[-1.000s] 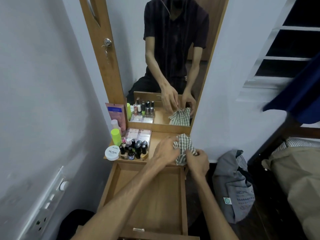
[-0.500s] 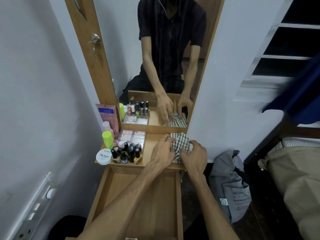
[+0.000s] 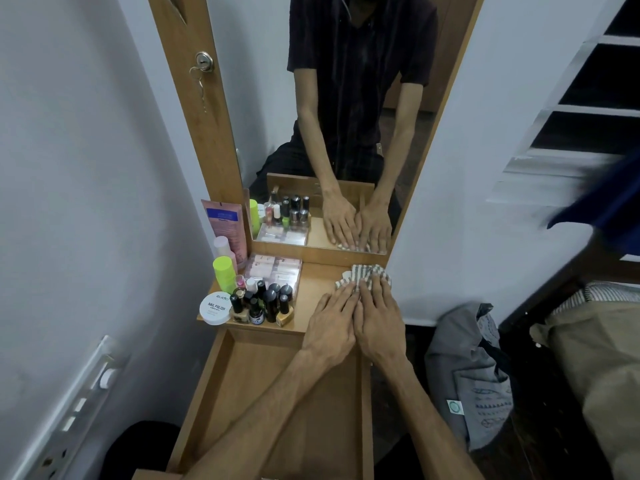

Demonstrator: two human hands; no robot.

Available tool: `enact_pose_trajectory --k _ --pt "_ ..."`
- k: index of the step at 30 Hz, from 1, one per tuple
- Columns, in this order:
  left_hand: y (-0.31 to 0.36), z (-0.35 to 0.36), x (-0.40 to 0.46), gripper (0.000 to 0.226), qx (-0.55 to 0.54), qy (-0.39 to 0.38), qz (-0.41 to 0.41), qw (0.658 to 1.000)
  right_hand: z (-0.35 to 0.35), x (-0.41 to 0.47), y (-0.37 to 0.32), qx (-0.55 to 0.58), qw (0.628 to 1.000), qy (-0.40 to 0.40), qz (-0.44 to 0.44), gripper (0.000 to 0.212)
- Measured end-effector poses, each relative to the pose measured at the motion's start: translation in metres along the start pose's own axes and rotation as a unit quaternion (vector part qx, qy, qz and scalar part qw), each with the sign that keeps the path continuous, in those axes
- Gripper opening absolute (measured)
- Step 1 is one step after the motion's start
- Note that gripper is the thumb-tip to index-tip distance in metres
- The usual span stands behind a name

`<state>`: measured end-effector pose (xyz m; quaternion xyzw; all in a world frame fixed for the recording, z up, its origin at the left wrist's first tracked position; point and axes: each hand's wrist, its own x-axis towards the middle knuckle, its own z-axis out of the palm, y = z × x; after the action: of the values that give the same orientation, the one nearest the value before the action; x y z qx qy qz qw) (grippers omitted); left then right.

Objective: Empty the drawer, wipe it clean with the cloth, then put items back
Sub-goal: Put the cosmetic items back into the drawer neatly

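Both hands flat, fingers straight, side by side and touching, pressing down on the checked cloth (image 3: 363, 276) at the right back corner of the table (image 3: 311, 299), just under the mirror (image 3: 346, 133). Left hand (image 3: 332, 320) covers the cloth's left near part, right hand (image 3: 379, 317) the right part; only the cloth's far edge shows past the fingertips. Drawer (image 3: 277, 393) pulled out below the table edge, bare wood bottom visible, forearms crossing over it. Drawer items stand on the table's left half: cluster of nail polish bottles (image 3: 266, 303), white round nail polish tub (image 3: 215, 307) at front left corner, clear flat box (image 3: 275, 270) behind the bottles, neon green capped bottle (image 3: 223, 273), pink pouch (image 3: 225, 226) leaning at the back. Grey bag (image 3: 474, 372) on the floor to the right
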<state>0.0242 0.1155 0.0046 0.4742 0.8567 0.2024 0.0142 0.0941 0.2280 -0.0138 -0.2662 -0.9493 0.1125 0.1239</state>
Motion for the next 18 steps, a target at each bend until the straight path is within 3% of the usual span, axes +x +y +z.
enact_pose_trajectory --k 8,13,15,18 --pt "0.006 -0.014 -0.001 0.060 -0.025 -0.030 -0.009 0.999 -0.012 -0.002 -0.006 -0.001 0.999 -0.042 0.009 0.076" --pt "0.006 -0.029 -0.050 0.060 -0.096 0.038 -0.004 0.995 -0.027 -0.004 -0.012 0.006 0.998 -0.060 0.018 0.086" --pt "-0.001 -0.032 -0.082 0.054 -0.126 0.078 -0.010 0.989 -0.031 -0.011 -0.021 0.024 0.999 -0.009 0.024 0.080" --pt "-0.019 -0.039 -0.127 0.036 -0.155 0.157 -0.043 0.974 -0.030 -0.034 -0.042 0.109 0.986 0.126 0.025 0.052"
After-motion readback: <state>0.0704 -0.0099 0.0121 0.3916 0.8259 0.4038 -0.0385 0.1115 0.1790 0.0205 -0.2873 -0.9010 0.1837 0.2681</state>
